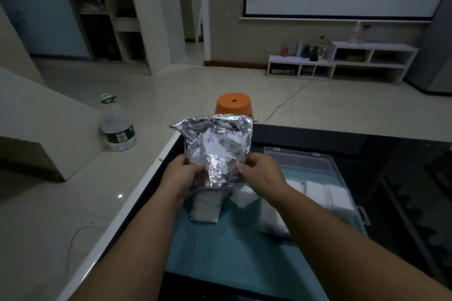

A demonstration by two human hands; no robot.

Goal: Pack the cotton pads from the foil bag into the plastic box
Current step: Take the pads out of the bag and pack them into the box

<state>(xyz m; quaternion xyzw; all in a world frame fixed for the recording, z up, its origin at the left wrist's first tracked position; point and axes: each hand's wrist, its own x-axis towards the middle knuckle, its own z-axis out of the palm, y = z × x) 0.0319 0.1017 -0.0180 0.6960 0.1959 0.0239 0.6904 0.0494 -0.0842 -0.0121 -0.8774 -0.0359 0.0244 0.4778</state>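
A crinkled silver foil bag is held upright above the table, its mouth pointing down. My left hand grips its lower left edge and my right hand grips its lower right edge. A stack of white cotton pads sticks out of the bag's bottom onto the teal mat. More loose cotton pads lie just right of it, and another pile lies under my right forearm. The clear plastic box stands open to the right, with white pads lined inside.
The mat lies on a dark glass table with a white rim along its left side. An orange stool stands beyond the far edge. A large water bottle sits on the floor at left, beside a beige box.
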